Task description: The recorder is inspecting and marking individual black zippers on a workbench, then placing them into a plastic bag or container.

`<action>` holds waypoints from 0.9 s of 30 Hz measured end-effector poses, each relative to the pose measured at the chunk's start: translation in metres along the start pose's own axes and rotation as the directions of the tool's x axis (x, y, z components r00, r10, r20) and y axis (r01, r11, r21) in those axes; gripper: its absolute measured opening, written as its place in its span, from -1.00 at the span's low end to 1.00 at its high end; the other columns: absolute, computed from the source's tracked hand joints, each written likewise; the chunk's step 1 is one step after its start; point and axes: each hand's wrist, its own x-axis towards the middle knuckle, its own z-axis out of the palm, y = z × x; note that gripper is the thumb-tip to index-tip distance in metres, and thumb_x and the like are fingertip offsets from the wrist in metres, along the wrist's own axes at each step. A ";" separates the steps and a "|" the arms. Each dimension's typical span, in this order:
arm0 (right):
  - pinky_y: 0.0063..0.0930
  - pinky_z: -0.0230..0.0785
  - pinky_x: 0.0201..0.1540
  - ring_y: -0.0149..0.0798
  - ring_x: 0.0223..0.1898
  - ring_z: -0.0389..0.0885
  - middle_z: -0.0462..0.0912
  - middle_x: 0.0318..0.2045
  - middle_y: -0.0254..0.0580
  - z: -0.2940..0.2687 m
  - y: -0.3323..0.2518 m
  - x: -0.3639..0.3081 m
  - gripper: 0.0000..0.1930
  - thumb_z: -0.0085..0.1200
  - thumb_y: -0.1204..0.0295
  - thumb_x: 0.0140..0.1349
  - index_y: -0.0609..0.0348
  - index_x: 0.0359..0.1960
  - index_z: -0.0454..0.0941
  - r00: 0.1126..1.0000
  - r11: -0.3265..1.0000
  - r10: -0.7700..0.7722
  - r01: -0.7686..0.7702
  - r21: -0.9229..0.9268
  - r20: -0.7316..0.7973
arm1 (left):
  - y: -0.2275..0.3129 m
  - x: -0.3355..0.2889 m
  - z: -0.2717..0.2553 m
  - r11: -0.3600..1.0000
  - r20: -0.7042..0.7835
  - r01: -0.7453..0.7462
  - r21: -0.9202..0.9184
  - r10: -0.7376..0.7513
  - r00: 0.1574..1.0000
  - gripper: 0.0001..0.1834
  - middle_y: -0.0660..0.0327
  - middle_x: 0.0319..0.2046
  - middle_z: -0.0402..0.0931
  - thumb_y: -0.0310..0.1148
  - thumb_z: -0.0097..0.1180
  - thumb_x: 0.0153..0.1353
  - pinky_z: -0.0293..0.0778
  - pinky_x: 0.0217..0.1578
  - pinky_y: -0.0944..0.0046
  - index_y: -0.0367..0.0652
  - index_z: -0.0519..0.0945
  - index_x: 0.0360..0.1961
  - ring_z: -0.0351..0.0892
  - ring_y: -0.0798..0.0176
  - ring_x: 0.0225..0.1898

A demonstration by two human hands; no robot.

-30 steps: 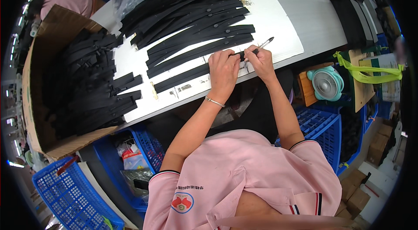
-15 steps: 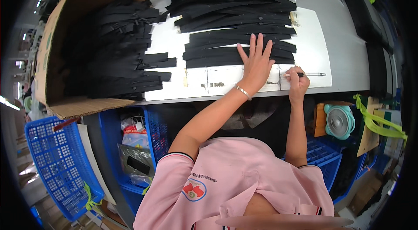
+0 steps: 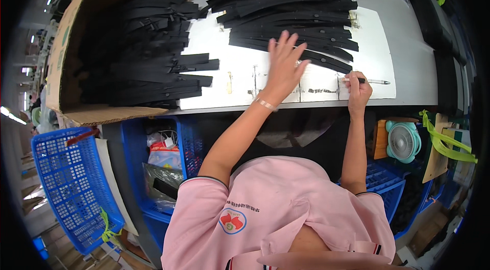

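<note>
Head view: black strips [image 3: 286, 14] lie on the white board [image 3: 376, 40].
Left hand [image 3: 285, 68]: my fingers spread over the strips.
Right hand [image 3: 359, 89]: my fingers pinch a pen [image 3: 376, 82].
Pressure: light and flat seems best.

L hand [image 3: 284, 68] splayed & palm-dn, R hand [image 3: 359, 87] w/ curled pinch grip

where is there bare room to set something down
Free: the grey table right of the white board, and that board's right end, beyond the pen. Crowded: left, with the cardboard box, and the middle, with black strips and left hand.
</note>
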 end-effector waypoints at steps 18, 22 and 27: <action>-0.58 0.49 -0.22 -0.47 -0.33 0.67 0.74 -0.29 -0.27 0.019 -0.017 0.003 -0.75 0.17 0.39 0.44 0.08 0.09 0.70 0.996 0.991 -0.076 0.080 -0.111 0.040 | -0.070 -0.084 -0.145 0.872 -0.137 0.152 0.465 -0.099 0.986 -0.81 0.19 0.04 0.65 -0.48 0.11 0.36 0.04 0.46 -0.13 -0.12 0.67 -0.06 0.50 0.08 0.24; -0.53 0.51 -0.18 -0.38 -0.30 0.72 0.75 -0.27 -0.20 0.015 -0.014 0.007 -0.74 0.14 0.39 0.45 0.11 0.10 0.67 0.975 0.940 -0.217 0.219 -0.260 0.039 | -0.024 -0.052 -0.100 0.974 0.086 -0.030 0.223 0.011 0.996 -0.80 0.10 -0.16 0.68 -0.49 0.11 0.37 0.48 0.03 0.10 -0.19 0.69 -0.05 0.62 0.03 -0.03; -0.49 0.51 -0.20 -0.35 -0.30 0.73 0.76 -0.31 -0.19 0.018 -0.009 0.004 -0.76 0.13 0.40 0.45 0.15 0.07 0.66 0.977 0.974 -0.200 0.190 -0.125 -0.071 | 0.034 -0.017 -0.025 0.993 0.224 -0.004 -0.120 0.032 0.974 -0.68 0.08 -0.18 0.66 -0.44 0.34 0.21 0.55 -0.15 0.14 -0.18 0.68 0.00 0.67 -0.01 -0.17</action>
